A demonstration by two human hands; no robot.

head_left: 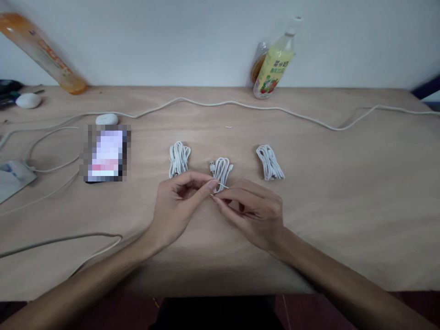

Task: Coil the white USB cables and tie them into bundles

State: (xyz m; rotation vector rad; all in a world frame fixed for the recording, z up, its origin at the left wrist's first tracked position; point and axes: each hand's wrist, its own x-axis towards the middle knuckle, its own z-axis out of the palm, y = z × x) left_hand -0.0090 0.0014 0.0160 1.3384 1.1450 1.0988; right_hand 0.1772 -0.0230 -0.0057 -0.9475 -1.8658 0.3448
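My left hand (180, 201) pinches a thin white tie (223, 185) between thumb and fingertips. On the tie's other side, my right hand (252, 208) is closed in a pinch, its fingertips nearly meeting the left thumb. Just beyond the fingers lies a folded white USB cable (222, 169), its lower part partly covered by the hands; its metal plug points up to the left. A bundled white cable (179, 158) rests behind my left hand. Another white cable bundle (270, 162) lies farther right, apart from my hands.
A phone (107, 151) with a lit, blurred screen lies left, beside a white earbud case (107, 120). One long white cord (237, 104) crosses the back of the wooden table (343, 192). A yellow-labelled bottle (275, 66) and an orange bottle (48, 55) stand by the wall.
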